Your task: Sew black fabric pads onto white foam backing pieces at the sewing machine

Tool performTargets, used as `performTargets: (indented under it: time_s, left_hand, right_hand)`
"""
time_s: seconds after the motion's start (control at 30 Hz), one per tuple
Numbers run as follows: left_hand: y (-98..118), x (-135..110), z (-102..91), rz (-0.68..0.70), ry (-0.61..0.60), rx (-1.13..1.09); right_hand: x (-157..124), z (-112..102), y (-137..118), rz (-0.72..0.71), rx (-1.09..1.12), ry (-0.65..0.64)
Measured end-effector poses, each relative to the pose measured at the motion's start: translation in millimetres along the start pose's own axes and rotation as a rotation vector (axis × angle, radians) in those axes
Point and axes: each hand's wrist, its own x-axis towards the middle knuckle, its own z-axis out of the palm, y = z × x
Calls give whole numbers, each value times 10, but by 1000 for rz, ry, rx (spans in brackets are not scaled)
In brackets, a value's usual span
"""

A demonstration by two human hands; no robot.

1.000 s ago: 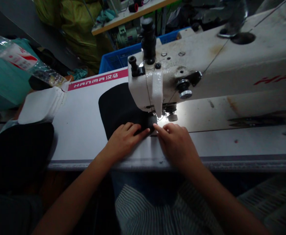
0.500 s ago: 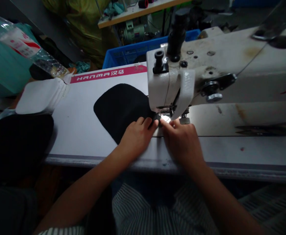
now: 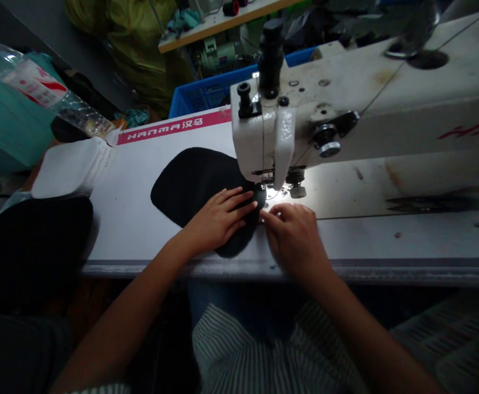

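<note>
The black fabric piece (image 3: 185, 180) lies flat on the white tabletop (image 3: 140, 219), to the left of the sewing machine (image 3: 346, 109), with its right edge tucked under the machine's presser foot (image 3: 270, 189), where the lamp throws a bright patch. The left hand (image 3: 218, 219) rests on the cloth in front of the machine's head. It is released, with the fingers stretched out and slightly spread, which likely keeps the piece smooth and stops it sliding.

The right hand (image 3: 294, 241) sits just before the foot, half curled, with its fingertips at the fabric's near edge. Whether they pinch the edge or only press it down I cannot tell.

Far to the left of the machine, a stack of white pieces (image 3: 70, 167) waits within reach, with a plastic bottle (image 3: 46, 90) lying above it. A blue crate (image 3: 206, 93) stands behind the machine.
</note>
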Motion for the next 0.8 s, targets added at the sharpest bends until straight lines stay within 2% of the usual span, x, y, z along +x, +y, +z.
performTargets:
  time_s: [0.1,0.2,0.4,0.53,0.8]
  left_hand:
    - [133,-4,66,-79,2,72]
    - [217,53,37,-120,-6,122]
    - [-27,177,-49,135,-105,95]
    - [-98,201,-26,107,-129,110]
    - [-79,194,17,105,-73,129]
  right_hand:
    - [-39,-39,-27,13,14,-30]
    - [-72,-47,-78,27,6,-45]
    - [-63,9,-235,107,-70,-59]
    - [-61,9,-291,120,-98,-54]
    - [-96,8,-286,121,-108,-65]
